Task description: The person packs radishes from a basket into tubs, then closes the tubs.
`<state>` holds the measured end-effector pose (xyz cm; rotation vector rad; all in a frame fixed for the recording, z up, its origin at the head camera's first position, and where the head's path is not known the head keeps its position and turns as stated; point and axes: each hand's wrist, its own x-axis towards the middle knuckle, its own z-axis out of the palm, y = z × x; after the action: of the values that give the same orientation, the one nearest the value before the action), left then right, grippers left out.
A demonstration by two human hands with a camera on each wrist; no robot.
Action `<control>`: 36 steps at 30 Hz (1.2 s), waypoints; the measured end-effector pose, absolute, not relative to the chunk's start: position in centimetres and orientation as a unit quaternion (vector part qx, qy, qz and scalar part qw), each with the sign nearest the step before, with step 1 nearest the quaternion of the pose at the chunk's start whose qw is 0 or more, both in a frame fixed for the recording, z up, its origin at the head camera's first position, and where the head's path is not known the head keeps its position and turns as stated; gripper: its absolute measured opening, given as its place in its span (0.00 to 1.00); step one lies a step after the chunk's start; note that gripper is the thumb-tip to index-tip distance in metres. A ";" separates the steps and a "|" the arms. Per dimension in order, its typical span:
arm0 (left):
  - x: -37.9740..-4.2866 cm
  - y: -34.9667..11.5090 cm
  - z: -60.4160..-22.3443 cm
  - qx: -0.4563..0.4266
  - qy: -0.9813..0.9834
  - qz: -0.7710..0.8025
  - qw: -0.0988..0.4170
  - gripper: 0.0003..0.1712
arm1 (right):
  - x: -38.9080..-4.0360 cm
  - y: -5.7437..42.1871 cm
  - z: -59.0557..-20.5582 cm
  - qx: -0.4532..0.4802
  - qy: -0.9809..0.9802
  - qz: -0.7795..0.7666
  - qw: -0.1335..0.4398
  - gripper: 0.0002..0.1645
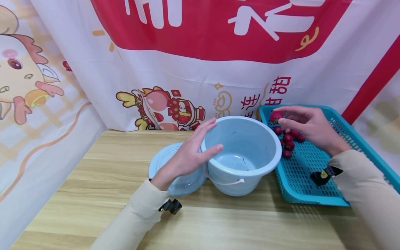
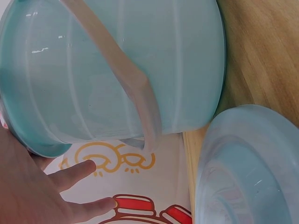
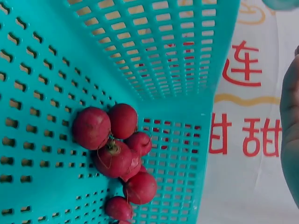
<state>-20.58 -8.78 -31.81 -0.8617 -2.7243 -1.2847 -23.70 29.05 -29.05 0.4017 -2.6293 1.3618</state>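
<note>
A pale blue bucket (image 1: 250, 142) with a white handle (image 1: 229, 182) stands in the middle of the table. My left hand (image 1: 193, 152) rests at its left rim, thumb and fingers extended; the left wrist view shows the fingers spread beside the bucket wall (image 2: 103, 84). Over the far left part of a teal basket (image 1: 304, 187), my right hand (image 1: 307, 126) pinches a red radish (image 1: 276, 116) between thumb and fingers. Several more radishes (image 3: 112, 158) lie clustered in the basket's corner. In the right wrist view only an edge of the right hand (image 3: 290, 126) shows.
A round blue lid (image 1: 160, 159) lies on the wooden table (image 1: 103, 180) left of the bucket, partly under the left forearm. Thin dark bits lie on the bucket's bottom. A printed cloth (image 1: 200, 90) hangs right behind the table. The basket stands close against the bucket's right side.
</note>
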 end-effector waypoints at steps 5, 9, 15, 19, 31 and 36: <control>-20.5 -8.8 -31.8 -0.274 -0.869 -0.413 0.004 0.46 | -23.4 28.3 -28.9 0.161 -0.866 0.467 0.072 0.27; -20.5 -8.7 -31.8 -0.273 -0.869 -0.413 0.004 0.46 | -23.1 28.0 -28.9 0.166 -0.863 0.473 0.067 0.27; -20.6 -8.6 -31.8 -0.277 -0.868 -0.413 0.004 0.47 | -22.5 27.5 -28.8 0.175 -0.860 0.475 0.068 0.29; -20.5 -8.6 -31.8 -0.277 -0.869 -0.411 0.004 0.47 | -22.4 27.1 -28.6 0.185 -0.860 0.472 0.067 0.30; -20.6 -8.7 -31.6 -0.278 -0.869 -0.409 0.003 0.47 | -22.2 25.9 -28.6 0.250 -0.860 0.437 0.080 0.30; -20.6 -8.8 -31.6 -0.276 -0.871 -0.407 0.001 0.48 | -21.9 25.3 -28.7 0.266 -0.874 0.395 0.100 0.29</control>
<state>-20.56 -8.79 -31.63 -0.8654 -2.7333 -1.2790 -21.92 25.27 -28.73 0.7877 -2.5828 1.1677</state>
